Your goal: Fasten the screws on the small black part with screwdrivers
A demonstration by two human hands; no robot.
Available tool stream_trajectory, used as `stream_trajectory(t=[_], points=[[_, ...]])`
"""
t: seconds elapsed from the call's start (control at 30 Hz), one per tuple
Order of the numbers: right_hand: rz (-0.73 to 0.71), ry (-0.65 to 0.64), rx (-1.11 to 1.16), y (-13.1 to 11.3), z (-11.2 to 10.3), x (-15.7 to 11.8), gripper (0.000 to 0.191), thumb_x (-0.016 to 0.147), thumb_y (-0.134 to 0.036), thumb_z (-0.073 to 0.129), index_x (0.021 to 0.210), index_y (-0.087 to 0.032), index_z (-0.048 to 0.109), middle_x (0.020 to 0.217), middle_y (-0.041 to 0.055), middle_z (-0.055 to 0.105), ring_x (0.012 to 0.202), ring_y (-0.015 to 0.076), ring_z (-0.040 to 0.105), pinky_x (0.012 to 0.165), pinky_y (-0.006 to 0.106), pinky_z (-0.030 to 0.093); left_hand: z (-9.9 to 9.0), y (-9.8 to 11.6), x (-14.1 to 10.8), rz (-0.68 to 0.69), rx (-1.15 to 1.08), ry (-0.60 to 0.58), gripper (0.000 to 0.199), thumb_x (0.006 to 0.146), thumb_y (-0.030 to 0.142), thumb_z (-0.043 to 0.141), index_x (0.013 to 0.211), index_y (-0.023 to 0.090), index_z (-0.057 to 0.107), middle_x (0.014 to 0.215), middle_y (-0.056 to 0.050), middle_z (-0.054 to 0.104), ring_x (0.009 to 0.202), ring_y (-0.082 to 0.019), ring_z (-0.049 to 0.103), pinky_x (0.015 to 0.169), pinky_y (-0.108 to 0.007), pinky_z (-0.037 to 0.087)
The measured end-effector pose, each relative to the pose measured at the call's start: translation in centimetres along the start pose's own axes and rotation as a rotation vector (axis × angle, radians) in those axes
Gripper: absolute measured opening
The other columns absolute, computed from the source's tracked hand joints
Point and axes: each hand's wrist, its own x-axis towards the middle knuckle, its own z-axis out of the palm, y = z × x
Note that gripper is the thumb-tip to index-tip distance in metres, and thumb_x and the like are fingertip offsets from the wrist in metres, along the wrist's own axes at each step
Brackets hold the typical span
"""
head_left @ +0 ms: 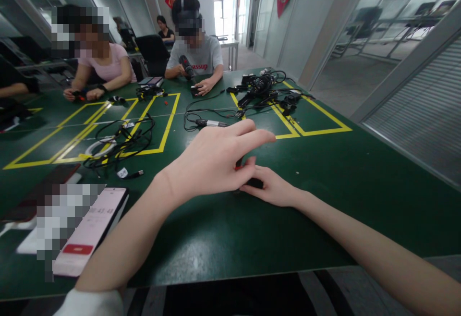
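Note:
A small black block-like object (256, 183) is gripped between the thumb and fingers of my right hand (275, 187), close to the tabletop. My left hand (216, 157) arches over it from the left, with one finger stretched out to the right. The thumb and other fingers of that hand bend in around a small red and black piece (238, 163), mostly hidden behind them. Whether this piece belongs to the black object, I cannot tell. The fingertips of both hands come close together here.
The green table (201, 239) has yellow tape rectangles. Black cables (126, 138) lie left, and a cable heap (264, 88) lies back right. Behind my left hand is a silver-black cylinder (212, 123). A lit phone (91, 229) lies front left. Across the table, a person holds a power screwdriver (186, 66).

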Motion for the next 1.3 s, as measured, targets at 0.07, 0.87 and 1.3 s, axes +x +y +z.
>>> stream_trajectory(t=[0.07, 0.87, 1.3], points=[[-0.002, 0.001, 0.002, -0.01, -0.05, 0.01, 0.018, 0.099, -0.031, 0.066, 0.111, -0.019, 0.071, 0.103, 0.0092, 0.075, 0.09, 0.0237, 0.071, 0.083, 0.038, 0.059, 0.11, -0.01, 0.1, 0.023, 0.007, 0.002, 0.04, 0.092, 0.013, 0.05, 0.128, 0.02, 0.065, 0.111, -0.006, 0.069, 0.091, -0.017, 0.067, 0.076, -0.027, 0.049], [0.013, -0.011, -0.027, -0.06, -0.19, 0.03, 0.015, 0.098, -0.029, 0.067, 0.109, -0.019, 0.073, 0.098, 0.0083, 0.076, 0.085, 0.023, 0.072, 0.08, 0.037, 0.06, 0.16, 0.0, 0.28, 0.005, 0.117, 0.008, 0.037, 0.097, 0.017, 0.044, 0.126, 0.023, 0.066, 0.112, -0.004, 0.07, 0.081, -0.015, 0.066, 0.068, -0.027, 0.047], [0.003, 0.005, -0.036, -0.04, -0.2, -0.04, 0.013, 0.098, -0.03, 0.066, 0.104, -0.02, 0.072, 0.098, 0.0084, 0.076, 0.087, 0.0242, 0.072, 0.079, 0.037, 0.059, 0.18, 0.02, 0.28, 0.045, 0.052, -0.011, 0.04, 0.093, 0.017, 0.049, 0.13, 0.02, 0.064, 0.114, -0.007, 0.068, 0.095, -0.018, 0.068, 0.077, -0.027, 0.052]])
